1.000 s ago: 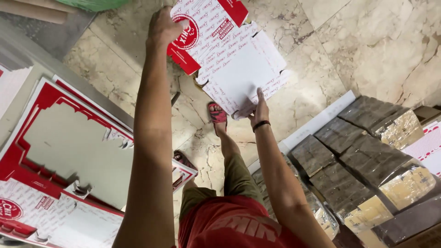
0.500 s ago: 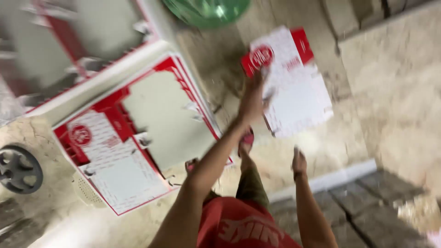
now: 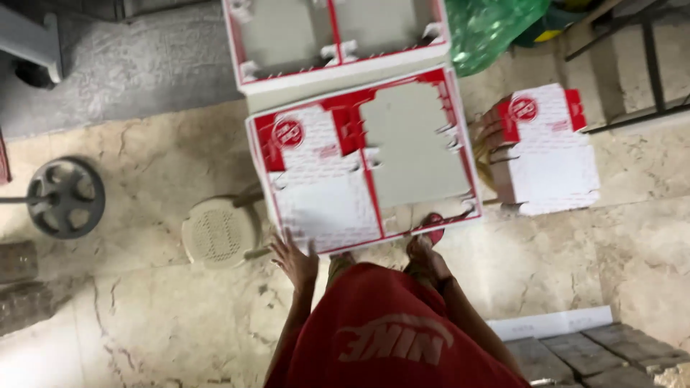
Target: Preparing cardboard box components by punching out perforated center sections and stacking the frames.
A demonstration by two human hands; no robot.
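A stack of flat red-and-white cardboard box blanks point(image 3: 338, 194) lies in front of me, resting partly on a beige plastic stool point(image 3: 215, 233). My left hand point(image 3: 295, 260) has its fingers spread, and the fingertips touch the near edge of the top blank. My right hand point(image 3: 425, 257) hovers just below the same edge, near my foot in a red sandal point(image 3: 433, 221). It is blurred, and its grip is unclear. A pile of folded red-and-white boxes point(image 3: 546, 154) stands on the floor to the right, apart from both hands.
More flat blanks point(image 3: 338, 36) lie further away at the top. A green plastic bag point(image 3: 496, 29) sits at the upper right, a dark metal wheel point(image 3: 66, 197) at the left, and grey blocks point(image 3: 596, 352) with a white strip point(image 3: 550, 322) at the lower right. The floor is marble.
Both hands held a folded box up a second ago, then my left hand carried it toward the right. Now the hands hold no box and are low at the flat blanks' near edge.
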